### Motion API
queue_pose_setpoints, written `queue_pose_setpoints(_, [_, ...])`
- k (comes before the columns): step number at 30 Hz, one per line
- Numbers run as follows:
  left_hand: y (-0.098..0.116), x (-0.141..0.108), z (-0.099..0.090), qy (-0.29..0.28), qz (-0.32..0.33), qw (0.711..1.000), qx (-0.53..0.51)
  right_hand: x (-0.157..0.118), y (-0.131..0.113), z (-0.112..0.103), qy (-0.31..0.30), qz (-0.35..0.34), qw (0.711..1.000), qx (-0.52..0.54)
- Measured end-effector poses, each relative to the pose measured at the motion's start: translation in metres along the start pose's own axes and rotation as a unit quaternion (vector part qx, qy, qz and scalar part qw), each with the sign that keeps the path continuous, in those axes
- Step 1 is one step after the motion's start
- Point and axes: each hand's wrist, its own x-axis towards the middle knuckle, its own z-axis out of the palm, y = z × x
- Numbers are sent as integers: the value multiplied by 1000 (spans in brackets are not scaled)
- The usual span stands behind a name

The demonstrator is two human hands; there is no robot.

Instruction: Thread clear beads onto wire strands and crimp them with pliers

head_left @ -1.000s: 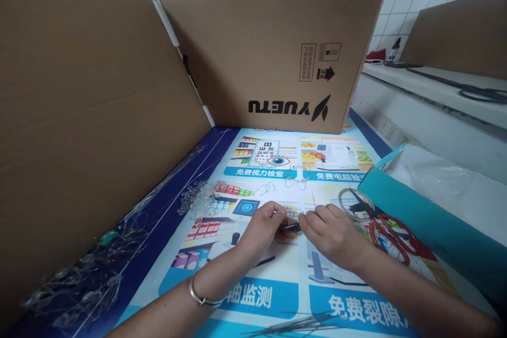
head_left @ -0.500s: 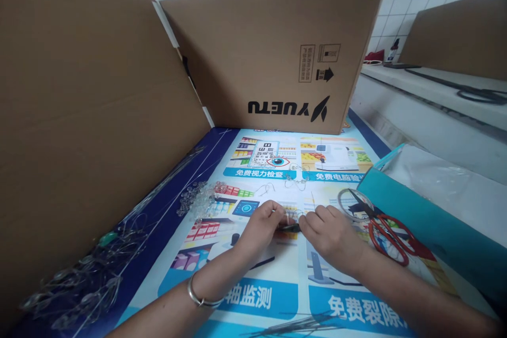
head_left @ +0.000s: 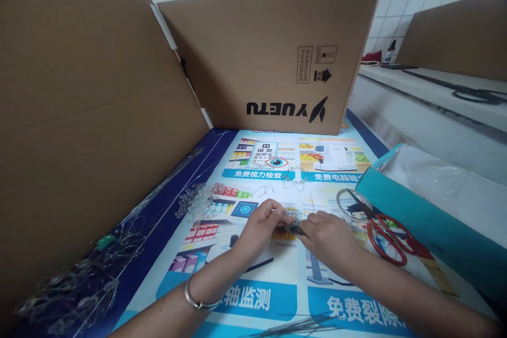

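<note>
Near the middle of the printed sheet, my left hand [head_left: 264,224] is closed in a pinch on thin wire, its silver bangle at the wrist. Close beside it on the right, my right hand [head_left: 327,232] has curled fingers, closed on something too small to name. A small dark object [head_left: 292,229] lies between the fingertips of both hands, with a loop of thin wire [head_left: 298,215] just above it. Red-handled scissors [head_left: 386,232] rest right of my right hand, their blades over a clear round coil [head_left: 341,206].
Clear beads [head_left: 198,202] are heaped left of my hands. Tangled wire pieces [head_left: 79,290] lie at the lower left, loose wires [head_left: 297,325] at the front edge. Cardboard panels [head_left: 253,58] stand behind and left. A teal box [head_left: 420,211] sits on the right.
My right hand has turned slightly, its fingers shifting around the small dark object. My left hand stays nearly in place. The camera view has shifted a little.
</note>
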Motion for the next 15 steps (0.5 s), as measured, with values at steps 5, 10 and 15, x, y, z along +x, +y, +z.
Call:
queue_pose_setpoints(5, [-2,-1,-1,-18,39,999,19,2,-4,-10,-70,54,995,34])
queue_pose_setpoints(10, [-3,-1,-1,-27,76,995,66,5,-5,-16,-112,91,986,81])
queue_pose_setpoints(15, [-4,-2,-3,-45,106,988,104,7,-2,-16,-139,110,976,130])
